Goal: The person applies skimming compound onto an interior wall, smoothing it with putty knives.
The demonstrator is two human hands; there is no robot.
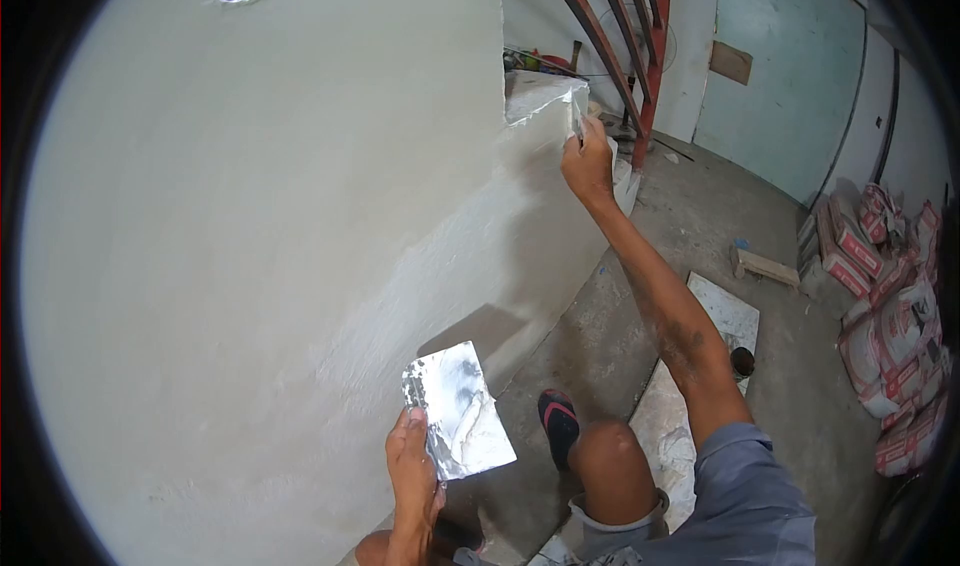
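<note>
My left hand (415,466) holds a shiny metal plate (458,409) smeared with white putty, low in front of the wall. My right hand (588,158) reaches up and forward, gripping a small metal putty blade (577,111) pressed against the corner edge of the white plastered wall (250,216). The wall fills the left of the view, its surface smooth and pale. My bent knee (610,466) and a foot in a dark sandal (558,421) show below.
A red stair railing (630,36) rises behind the wall corner. Stacked cement bags (895,336) line the right wall. A white board (690,386) lies on the concrete floor, with a wooden block (765,266) beyond it. A pale blue door (775,66) stands at the back.
</note>
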